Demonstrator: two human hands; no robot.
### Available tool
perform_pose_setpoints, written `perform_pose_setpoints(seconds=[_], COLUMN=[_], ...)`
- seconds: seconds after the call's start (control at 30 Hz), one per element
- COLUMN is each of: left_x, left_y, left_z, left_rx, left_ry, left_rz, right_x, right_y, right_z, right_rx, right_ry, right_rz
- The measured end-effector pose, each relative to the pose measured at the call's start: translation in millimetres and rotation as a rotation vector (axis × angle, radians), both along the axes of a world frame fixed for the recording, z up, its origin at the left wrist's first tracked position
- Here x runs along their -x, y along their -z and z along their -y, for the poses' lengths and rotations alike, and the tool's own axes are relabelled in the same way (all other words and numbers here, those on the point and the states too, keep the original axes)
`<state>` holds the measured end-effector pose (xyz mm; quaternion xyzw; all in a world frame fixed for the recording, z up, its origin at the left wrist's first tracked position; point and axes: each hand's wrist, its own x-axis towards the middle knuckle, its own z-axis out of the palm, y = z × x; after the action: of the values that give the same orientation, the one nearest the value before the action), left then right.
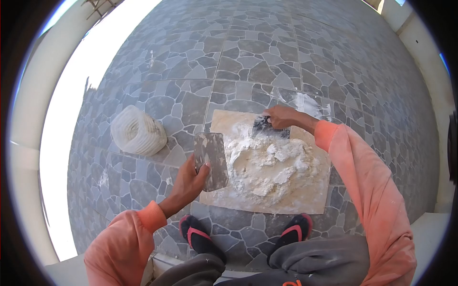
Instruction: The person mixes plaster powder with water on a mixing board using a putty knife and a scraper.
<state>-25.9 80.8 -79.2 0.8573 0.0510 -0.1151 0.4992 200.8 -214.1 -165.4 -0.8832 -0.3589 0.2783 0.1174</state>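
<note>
A heap of white, lumpy powder mix lies on a tan board on the floor. My left hand grips a flat, grey, rectangular plate, its face smeared with pale residue, at the heap's left edge. At the heap's far side, my right hand is closed on a dark scraper. White powder coats part of the scraper, and its lower edge meets the powder. The right hand's fingers partly cover the scraper's top.
A roll of whitish mesh tape or netting stands left of the board. White powder is smeared on the stone-patterned tiles beyond it. My feet in black-and-pink sandals are close to the board's near edge. Pale walls flank the floor.
</note>
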Motion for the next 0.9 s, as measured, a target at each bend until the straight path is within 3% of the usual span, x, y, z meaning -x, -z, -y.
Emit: perform_pose_setpoints(seconds=[0.17,0.27,0.5,0.63,0.9], left_x=[-8,-15,-20,-20,-39], left_y=[-8,-7,-1,11,16], left_z=[0,23,91,117,130], left_rx=[-0.036,-0.027,0.029,0.007,0.001], left_ry=[-0.041,-0.031,0.088,0.123,0.173], left_rz=[0.006,0.073,0.089,0.172,0.103], right_x=[11,26,82,105,116], right_y=[-25,-47,-86,-106,-137], right_z=[11,11,0,-8,8], right_rx=[-0.088,-0.018,-0.122,-0.194,-0.251], right_ry=[-0.003,0.090,0.502,0.580,0.597], right_rz=[-0.008,-0.073,-0.341,-0.416,-0.321])
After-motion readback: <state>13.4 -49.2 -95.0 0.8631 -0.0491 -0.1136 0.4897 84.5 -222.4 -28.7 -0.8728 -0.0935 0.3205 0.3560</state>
